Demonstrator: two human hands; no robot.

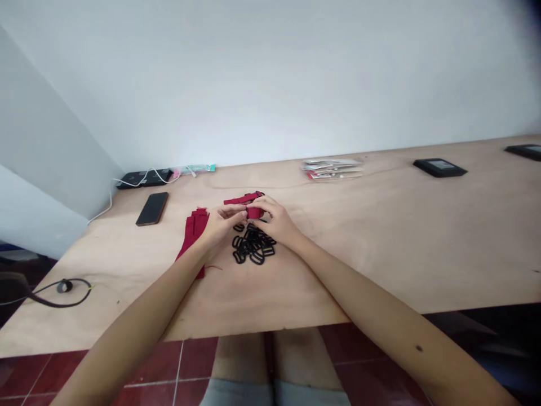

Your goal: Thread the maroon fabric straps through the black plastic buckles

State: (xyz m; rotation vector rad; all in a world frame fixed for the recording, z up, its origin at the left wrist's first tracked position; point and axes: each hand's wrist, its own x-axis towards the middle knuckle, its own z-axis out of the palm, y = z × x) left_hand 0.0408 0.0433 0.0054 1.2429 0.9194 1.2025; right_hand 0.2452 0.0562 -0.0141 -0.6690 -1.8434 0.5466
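Between my two hands is a red strap (254, 212), bent into a short loop. My left hand (225, 221) pinches its left side with thumb and fingers. On the other side my right hand (274, 219) grips the strap, fingers over the top and thumb below. Just under the hands lies a loose pile of black strap buckles (253, 242). Behind the fingers rests another red strap piece (242, 199) with a dark fitting at its right end. A stack of red straps (193, 230) lies left of my left hand, partly covered by my forearm.
A phone (152, 208) lies at the left, with black boxes (143, 179) and a white cable behind it. Flat packets (332, 168) are near the wall. Black devices (439, 167) sit at the right. A black cable loop (63, 286) lies near the table's left edge.
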